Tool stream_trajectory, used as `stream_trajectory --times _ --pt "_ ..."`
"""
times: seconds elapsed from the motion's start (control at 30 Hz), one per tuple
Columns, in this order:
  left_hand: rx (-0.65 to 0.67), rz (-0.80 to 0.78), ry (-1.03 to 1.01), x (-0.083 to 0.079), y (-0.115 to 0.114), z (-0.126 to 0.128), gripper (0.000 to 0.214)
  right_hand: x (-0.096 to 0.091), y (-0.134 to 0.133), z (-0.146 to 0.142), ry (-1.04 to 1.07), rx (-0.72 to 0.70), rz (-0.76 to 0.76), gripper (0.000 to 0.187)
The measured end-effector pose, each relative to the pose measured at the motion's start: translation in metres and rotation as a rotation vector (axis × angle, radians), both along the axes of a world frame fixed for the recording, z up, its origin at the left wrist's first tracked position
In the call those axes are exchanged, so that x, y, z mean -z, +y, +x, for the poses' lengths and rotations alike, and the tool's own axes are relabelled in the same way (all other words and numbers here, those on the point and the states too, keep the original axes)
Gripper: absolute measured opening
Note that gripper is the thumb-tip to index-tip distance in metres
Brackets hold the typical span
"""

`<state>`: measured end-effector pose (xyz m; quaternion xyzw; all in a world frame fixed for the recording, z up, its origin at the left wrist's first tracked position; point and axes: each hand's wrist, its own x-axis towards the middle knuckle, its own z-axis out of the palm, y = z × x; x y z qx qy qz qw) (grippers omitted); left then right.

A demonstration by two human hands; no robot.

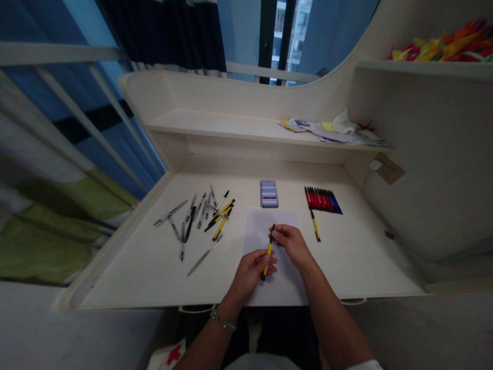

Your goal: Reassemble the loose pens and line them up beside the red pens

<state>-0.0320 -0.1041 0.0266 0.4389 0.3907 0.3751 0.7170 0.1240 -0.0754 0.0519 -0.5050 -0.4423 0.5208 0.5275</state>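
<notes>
1. The left hand (252, 275) and the right hand (290, 245) are close together, both clamped on one yellow-and-black pen (269, 252), which stands tilted between them above the paper.
2. The right hand's fingertips (274, 231) pinch the pen's upper part, while the left hand's fingers (269, 262) curl around its lower part, with the black lower end showing just below them.
3. A sheet of white paper (262, 228) lies directly under both hands, and they overlap its lower half.
4. Ahead of the hands, just past the paper's far edge, lies a flat rectangular box (268, 193) with a blurred top.
5. Left of the left hand, a loose pile of clear and black pens (194, 226) lies scattered on the white wood-grain desk (358, 257), with several yellow pens (221, 218) at its nearer side and a clear pen (204, 255) lying apart.
6. Ahead and to the right of the right hand, red and blue pens (322, 200) lie side by side in a tidy row, and one yellow pen (315, 225) lies just below that row.
7. A metal bracelet (223, 321) circles the left wrist.
8. Well ahead of both hands, loose papers (327, 128) lie on a shelf (215, 123).
</notes>
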Motion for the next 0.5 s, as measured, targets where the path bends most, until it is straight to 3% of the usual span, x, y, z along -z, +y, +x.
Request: stream_trajectory --times 0.2,0.5 --pt "-0.098 -0.041 0.028 0.002 0.001 0.002 0.042 0.006 0.000 -0.006 -0.098 0.076 0.018 0.027" --pt "-0.218 0.127 0.162 0.008 0.004 0.007 0.032 0.015 0.003 -0.012 -0.130 0.149 0.020 0.023"
